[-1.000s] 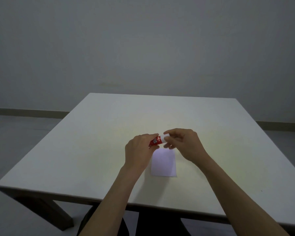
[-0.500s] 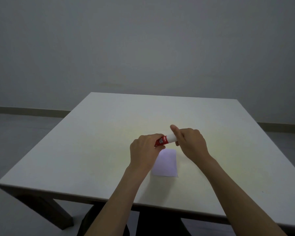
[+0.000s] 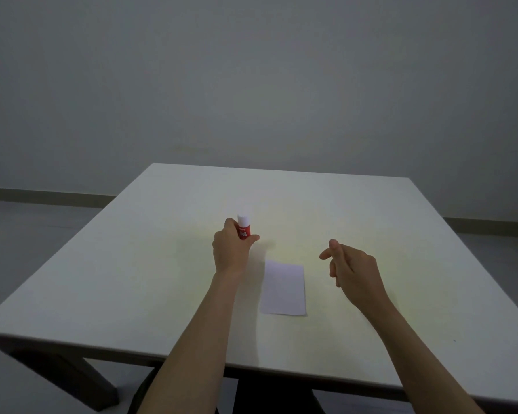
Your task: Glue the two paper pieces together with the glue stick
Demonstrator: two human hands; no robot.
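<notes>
I am holding the glue stick (image 3: 243,230) upright in my left hand (image 3: 232,253), white cap on, pinched between thumb and fingers. My right hand (image 3: 351,268) is hovering loosely curled, holding nothing. The paper (image 3: 283,288) is lying as one sheet on the table (image 3: 401,234), likely already glued. There are no containers.

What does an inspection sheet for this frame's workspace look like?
Surface: pale square table, evenly lit, dim room.
Job's things: red glue stick upright with white cap on, beyond one paper sheet lying flat; a second piece cannot be told apart.
Clutter: nothing seen.
Grippers: left hand fingers closed around the glue stick; right hand empty, loosely curled, above the table right of the sheet.
Cables: nothing seen.
Surroundings: bare grey wall, skirting, grey floor.
</notes>
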